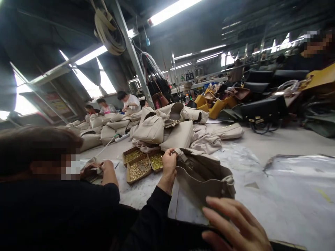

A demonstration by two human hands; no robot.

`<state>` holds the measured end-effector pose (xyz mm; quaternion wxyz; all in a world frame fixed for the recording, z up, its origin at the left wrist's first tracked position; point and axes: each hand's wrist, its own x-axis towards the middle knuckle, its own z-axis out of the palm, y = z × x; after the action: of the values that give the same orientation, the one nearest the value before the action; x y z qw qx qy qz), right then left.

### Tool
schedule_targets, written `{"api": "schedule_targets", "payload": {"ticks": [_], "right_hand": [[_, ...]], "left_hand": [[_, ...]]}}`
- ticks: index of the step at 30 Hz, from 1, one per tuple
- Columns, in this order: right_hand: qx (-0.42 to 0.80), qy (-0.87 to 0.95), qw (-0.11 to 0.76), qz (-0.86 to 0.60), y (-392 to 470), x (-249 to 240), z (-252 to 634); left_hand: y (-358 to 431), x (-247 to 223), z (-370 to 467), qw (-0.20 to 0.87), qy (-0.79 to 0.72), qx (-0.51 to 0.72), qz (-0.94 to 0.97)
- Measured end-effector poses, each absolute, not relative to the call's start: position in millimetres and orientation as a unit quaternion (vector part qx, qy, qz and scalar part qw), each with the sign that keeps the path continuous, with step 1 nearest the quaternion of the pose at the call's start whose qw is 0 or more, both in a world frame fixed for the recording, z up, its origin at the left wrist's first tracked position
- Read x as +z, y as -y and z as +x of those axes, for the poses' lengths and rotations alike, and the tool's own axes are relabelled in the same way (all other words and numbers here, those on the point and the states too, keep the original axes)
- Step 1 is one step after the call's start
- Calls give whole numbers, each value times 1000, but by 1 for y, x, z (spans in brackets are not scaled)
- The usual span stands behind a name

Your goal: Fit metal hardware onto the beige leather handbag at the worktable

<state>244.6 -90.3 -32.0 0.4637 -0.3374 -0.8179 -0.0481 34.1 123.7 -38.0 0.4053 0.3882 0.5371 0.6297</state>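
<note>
Step in hand, as judged: holding and positioning the open bag point(199, 182). The bag lies between the two hands, with its mouth gaping and its body extending to the right of the left hand. Whether its base rests on the table cannot be determined.

Left hand point(170, 162): gripping the upper left edge of the bag between thumb and fingers.

Right hand point(237, 223): blurred, fingers spread, holding nothing visible. It is below the right end of the bag; contact with the panel cannot be confirmed.

Next move, as judged: it calls for the left grip to be maintained while the right hand supports the right end, near the knotted tab point(229, 180), so that the soft panel does not fold.

Surroundings: cardboard trays point(141, 178) of gold-coloured fittings point(139, 168) are just left of the left hand. Farther left are a co-worker's hands point(106, 166) and dark sleeve point(111, 193). Beyond the left hand is a heap of beige bags point(150, 129). Beyond the right hand, a white sheet point(277, 195) covers the table.

Obstructions: the trays limit leftward travel, with a probable risk of spillage if struck. The heap limits forward travel.
</note>
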Motion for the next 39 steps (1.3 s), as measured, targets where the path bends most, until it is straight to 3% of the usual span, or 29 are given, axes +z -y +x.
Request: {"api": "schedule_targets", "payload": {"ticks": [4, 8, 14, 18, 21, 25, 29, 31, 34, 37, 39], "right_hand": [[-111, 797, 405, -434, 55, -44, 250], [-98, 795, 368, -472, 32, -42, 258], [-96, 783, 408, -460, -4, -38, 270], [-78, 790, 403, -455, -16, -50, 271], [-5, 802, 414, -431, -18, -56, 269], [65, 767, 461, -441, -16, -61, 268], [70, 731, 514, -444, -17, -70, 265], [77, 728, 532, -426, -18, -76, 263], [58, 716, 565, -406, -17, -84, 260], [30, 703, 584, -406, -18, -88, 259], [22, 704, 586, -401, -19, -89, 258]], "left_hand": [[-105, -33, 20, 385, -535, 584, 474], [-76, -17, -6, 338, -542, 474, 606], [-10, 12, -43, 226, -571, 243, 751], [17, 33, -42, 175, -567, 256, 763], [15, 45, -16, 250, -500, 267, 785], [-13, 61, 28, 393, -386, 141, 823], [-60, 78, 51, 455, -330, 66, 825], [-83, 82, 55, 416, -332, 63, 844], [-103, 73, 60, 274, -346, 21, 897], [-106, 44, 67, 111, -376, -80, 916], [-104, 20, 71, 59, -390, -116, 912]]}}
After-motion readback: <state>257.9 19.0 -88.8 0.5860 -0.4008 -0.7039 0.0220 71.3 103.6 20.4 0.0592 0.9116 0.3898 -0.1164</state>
